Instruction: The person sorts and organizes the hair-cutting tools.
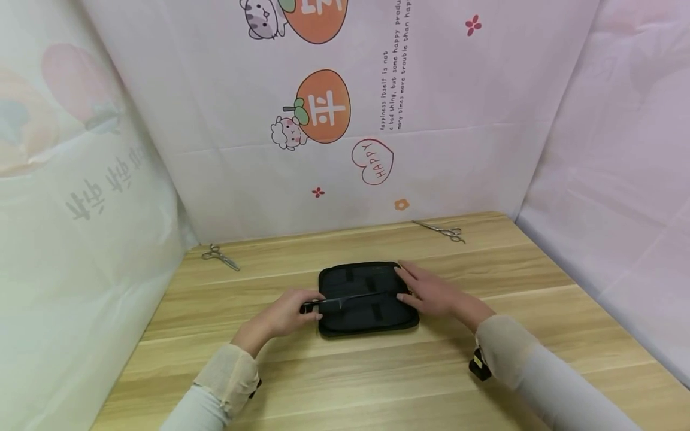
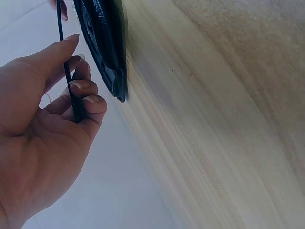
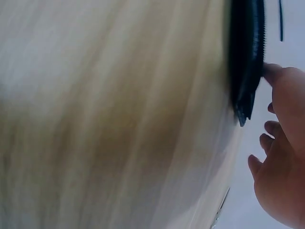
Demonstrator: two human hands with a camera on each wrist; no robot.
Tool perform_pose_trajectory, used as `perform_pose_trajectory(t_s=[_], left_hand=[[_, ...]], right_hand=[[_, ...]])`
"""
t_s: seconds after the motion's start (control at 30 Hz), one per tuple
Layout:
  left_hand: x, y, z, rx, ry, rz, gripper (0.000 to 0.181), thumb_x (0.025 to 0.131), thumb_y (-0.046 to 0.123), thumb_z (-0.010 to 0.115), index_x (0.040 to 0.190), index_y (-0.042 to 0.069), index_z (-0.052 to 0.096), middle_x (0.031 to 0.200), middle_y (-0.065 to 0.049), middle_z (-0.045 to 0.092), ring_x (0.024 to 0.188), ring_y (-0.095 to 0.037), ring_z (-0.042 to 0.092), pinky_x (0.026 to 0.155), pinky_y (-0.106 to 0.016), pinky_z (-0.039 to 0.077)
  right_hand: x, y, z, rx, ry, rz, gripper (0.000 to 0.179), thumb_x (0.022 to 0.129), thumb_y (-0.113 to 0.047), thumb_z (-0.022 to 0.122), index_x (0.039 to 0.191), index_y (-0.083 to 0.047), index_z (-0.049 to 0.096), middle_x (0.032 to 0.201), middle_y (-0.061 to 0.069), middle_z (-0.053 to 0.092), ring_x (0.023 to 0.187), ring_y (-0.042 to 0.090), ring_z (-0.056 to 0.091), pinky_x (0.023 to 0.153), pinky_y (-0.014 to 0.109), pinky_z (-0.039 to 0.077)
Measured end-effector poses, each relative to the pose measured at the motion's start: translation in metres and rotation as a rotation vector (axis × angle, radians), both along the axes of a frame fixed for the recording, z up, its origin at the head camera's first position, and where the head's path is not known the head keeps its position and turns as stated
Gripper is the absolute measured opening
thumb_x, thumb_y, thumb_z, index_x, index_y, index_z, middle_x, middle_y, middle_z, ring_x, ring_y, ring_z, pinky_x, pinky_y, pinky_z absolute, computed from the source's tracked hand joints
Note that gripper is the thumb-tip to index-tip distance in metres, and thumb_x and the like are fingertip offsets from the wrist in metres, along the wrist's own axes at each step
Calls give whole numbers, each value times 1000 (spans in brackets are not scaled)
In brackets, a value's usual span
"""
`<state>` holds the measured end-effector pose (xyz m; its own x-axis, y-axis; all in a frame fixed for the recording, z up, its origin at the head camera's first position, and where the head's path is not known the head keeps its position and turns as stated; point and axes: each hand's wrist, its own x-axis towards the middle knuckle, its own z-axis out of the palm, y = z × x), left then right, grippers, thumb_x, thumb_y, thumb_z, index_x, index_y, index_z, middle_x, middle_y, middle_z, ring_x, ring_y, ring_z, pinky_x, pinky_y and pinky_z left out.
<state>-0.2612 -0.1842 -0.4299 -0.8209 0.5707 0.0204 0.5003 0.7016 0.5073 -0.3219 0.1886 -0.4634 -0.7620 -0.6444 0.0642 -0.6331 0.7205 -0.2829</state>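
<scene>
My left hand (image 1: 293,312) grips one end of a slim black comb (image 1: 345,301), thumb on one side and fingers curled on the other. The comb points right across a black zip case (image 1: 350,325), which lies unfolded flat on the table. In the left wrist view the comb (image 2: 66,62) stands apart from the case (image 2: 107,57). At the case's right side is my right hand (image 1: 428,292), its fingers spread at the far corner and thumb over the edge. The right wrist view shows the thumb (image 3: 272,71) against the zipped edge.
Small metal scissors (image 1: 220,257) lie at the back left of the wooden table (image 1: 334,383). A longer pair of scissors (image 1: 442,230) lies at the back right. Printed white cloth (image 1: 458,120) hangs behind the table and along both sides. Elastic loops (image 1: 377,311) cross the case's inside.
</scene>
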Motion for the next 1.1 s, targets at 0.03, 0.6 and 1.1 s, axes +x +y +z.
perform_pose_trajectory(t_s=[0.03, 0.6, 1.1], left_hand=[[0, 0, 0, -1, -5, 3, 38, 98, 15, 70, 132, -1, 64, 132, -17, 65, 125, -36, 60, 104, -51, 48], [1, 0, -2, -9, -44, 2, 41, 100, 15, 69, 137, 0, 62, 138, -17, 63, 129, -36, 57, 106, -53, 46], [2, -12, -2, -1, -74, 19, 40, 98, 10, 69, 137, 4, 64, 139, -14, 63, 130, -36, 56, 104, -53, 48]], right_hand=[[0, 0, -2, 19, 10, 5, 71, 108, -41, 51, 160, 0, 27, 167, 24, 18, 152, 42, 23, 119, 57, 28], [6, -5, -5, 152, -125, 19, 70, 110, -50, 34, 162, -3, 23, 170, 18, 13, 155, 38, 18, 121, 56, 23], [-3, -5, -13, 173, -124, 34, 73, 109, -55, 31, 164, -8, 19, 171, 14, 10, 156, 35, 15, 122, 55, 22]])
